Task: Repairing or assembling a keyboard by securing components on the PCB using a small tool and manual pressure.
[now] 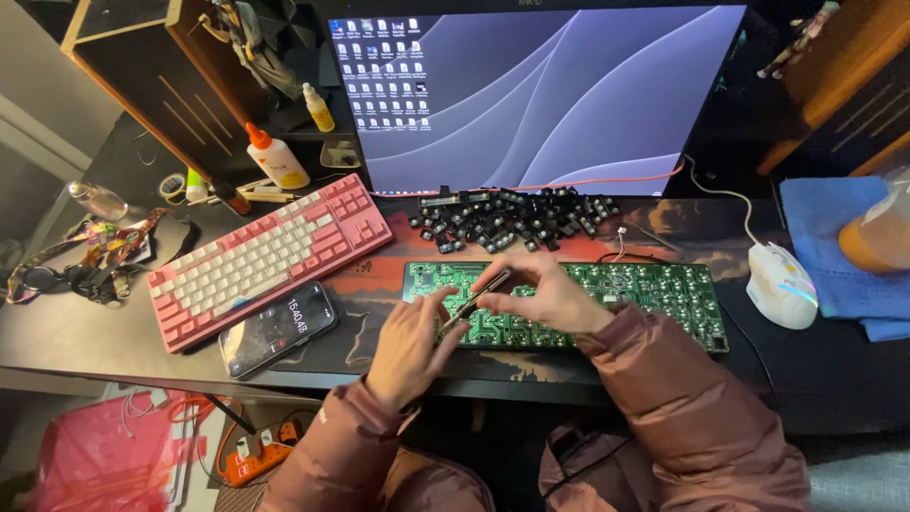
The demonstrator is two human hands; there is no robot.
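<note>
A pink keyboard point(268, 258) and a phone point(276, 328) lie on the worktop point(76, 332) to the left. The left hand point(409, 346) and the right hand point(542, 292) both pinch a thin dark tool point(474, 295) over the green circuit board point(645, 289). Black key switches point(512, 218) are heaped behind it, with a white mouse point(782, 284) to the right.

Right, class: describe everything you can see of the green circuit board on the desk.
The green circuit board is long, rectangular and flat, covered in rows of small pale contacts and markings. It lies on the dark desk mat, below the pile of black switches. The left hand and right hand hover over its left part, holding a slim dark tool.
</note>
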